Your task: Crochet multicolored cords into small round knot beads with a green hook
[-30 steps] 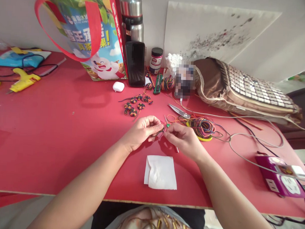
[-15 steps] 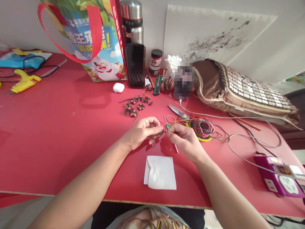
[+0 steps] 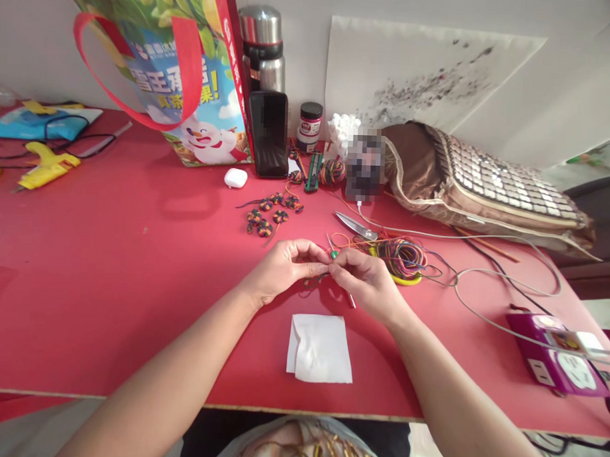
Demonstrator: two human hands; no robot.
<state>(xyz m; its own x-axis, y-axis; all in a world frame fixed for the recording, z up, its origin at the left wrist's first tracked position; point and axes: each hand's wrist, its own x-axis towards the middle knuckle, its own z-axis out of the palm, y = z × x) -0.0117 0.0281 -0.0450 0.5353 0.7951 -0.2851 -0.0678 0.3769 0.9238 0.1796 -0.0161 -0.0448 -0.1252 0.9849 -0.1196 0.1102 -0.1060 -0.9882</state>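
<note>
My left hand [image 3: 289,271] is closed in a pinch at mid-table, thumb against fingers, on thin multicoloured cord. Fingertip to fingertip with it, my right hand [image 3: 361,276] pinches the same cord; the exact grip is hidden. Loose dark loops of cord [image 3: 310,282] hang below the left fingers. Partly behind the right hand is a thin metal rod with a green grip [image 3: 334,255], resembling a crochet hook; its silver end [image 3: 352,301] shows below. From the hands, strands lead right to a wound bundle of multicoloured cord [image 3: 403,256].
Scissors [image 3: 356,225] lie behind the right hand. Several small knotted cord flowers [image 3: 265,228] sit beyond the left hand. A folded white tissue [image 3: 321,349] is near the front edge. A phone [image 3: 269,137], shopping bag [image 3: 209,118], glue gun [image 3: 47,166] and purple power strip [image 3: 555,357] stand around.
My left hand has shifted slightly right and my fingertips have come together over the cord. The view has tilted a little; the rod and other objects stay in place.
</note>
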